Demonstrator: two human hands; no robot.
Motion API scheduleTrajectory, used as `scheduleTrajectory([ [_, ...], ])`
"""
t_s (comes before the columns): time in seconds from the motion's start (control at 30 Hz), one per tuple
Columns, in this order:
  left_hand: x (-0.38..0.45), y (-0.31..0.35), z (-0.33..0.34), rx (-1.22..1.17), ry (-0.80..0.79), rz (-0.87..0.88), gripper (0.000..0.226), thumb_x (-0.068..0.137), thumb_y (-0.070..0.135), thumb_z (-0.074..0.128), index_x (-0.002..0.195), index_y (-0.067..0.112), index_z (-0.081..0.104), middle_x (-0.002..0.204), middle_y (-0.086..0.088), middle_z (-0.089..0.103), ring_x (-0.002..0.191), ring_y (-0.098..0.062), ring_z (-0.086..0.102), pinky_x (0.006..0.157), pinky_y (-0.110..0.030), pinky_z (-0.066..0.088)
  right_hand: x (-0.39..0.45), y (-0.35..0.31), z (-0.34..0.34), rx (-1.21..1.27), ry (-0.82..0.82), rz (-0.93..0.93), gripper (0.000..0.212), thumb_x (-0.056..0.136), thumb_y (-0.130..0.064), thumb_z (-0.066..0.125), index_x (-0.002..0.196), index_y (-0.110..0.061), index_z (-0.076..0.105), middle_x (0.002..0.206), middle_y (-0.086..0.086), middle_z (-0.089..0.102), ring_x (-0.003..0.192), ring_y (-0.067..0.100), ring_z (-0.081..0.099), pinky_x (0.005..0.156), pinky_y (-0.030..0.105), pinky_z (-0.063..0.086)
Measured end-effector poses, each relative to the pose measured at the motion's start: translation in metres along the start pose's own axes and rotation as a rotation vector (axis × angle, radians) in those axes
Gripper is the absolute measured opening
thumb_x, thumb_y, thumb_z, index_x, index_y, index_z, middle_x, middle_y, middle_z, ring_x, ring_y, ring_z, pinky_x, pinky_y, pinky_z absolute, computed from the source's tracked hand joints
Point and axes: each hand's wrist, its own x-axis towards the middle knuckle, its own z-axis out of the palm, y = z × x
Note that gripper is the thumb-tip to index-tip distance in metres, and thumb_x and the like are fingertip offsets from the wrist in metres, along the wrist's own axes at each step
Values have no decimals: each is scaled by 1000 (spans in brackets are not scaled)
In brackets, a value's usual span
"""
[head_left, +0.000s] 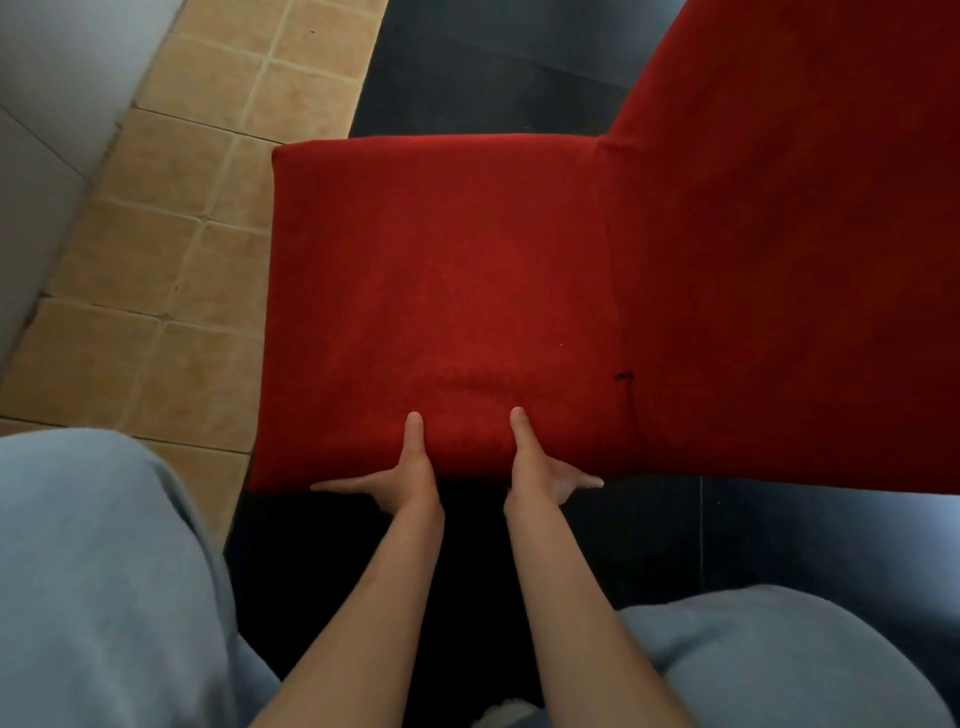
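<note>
- The red seat of an upholstered chair lies right in front of the person. Its near edge faces them and its red backrest runs off to the right.
- The left hand and right hand sit side by side at the middle of that near edge, close together but apart. This is probably so the push or pull acts evenly on the seat rather than twisting it.
- On each hand the thumb lies straight on top of the fabric. One finger stretches outward along the lower edge, so the hand straddles the edge.
- Both hands look spread and flat against the seat, braced on it rather than clenched. The other fingers are hidden below the edge, so I cannot tell whether they hook underneath.
- The nap looks faintly ruffled just beyond the thumbs, which suggests pressure there.
- A small dark tear shows where the seat meets the backrest, well clear of either hand.
- Grey trouser legs flank the arms, so the person is close over the chair.
- The chair stands partly over a dark floor. Tan tiles lie to the left.
</note>
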Motion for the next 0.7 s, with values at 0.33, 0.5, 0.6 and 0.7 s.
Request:
scheduleTrajectory([
  [0.33,5,-3,-1,-51,-4,16,148,53,46,90,138,48,-31,151,-6,30,128,-26,46,101,-58,42,3,7,2,35,-25,-127,153,52,-44,91,144,-34,-31,156,9,25,136,33,38,110,49,31],
  [0.5,6,-4,-1,-34,-7,29,148,53,47,89,137,48,-33,149,-6,34,124,-22,49,101,-56,44,-1,11,2,-75,46,-272,153,52,-48,91,140,-40,-34,149,19,31,129,35,46,103,49,40],
  [0.6,5,-4,0,-30,-6,34,147,55,46,88,137,47,-34,148,-8,37,122,-22,51,100,-54,45,-2,11,0,-134,35,-326,148,53,-49,90,133,-54,-35,148,23,28,120,35,52,93,47,46],
  [0.7,5,-4,0,-21,-1,35,147,55,46,88,137,47,-34,148,-8,36,124,-23,49,101,-55,44,-2,11,-3,-130,13,-349,146,53,-48,91,131,-61,-31,147,23,28,117,34,53,90,47,47],
])
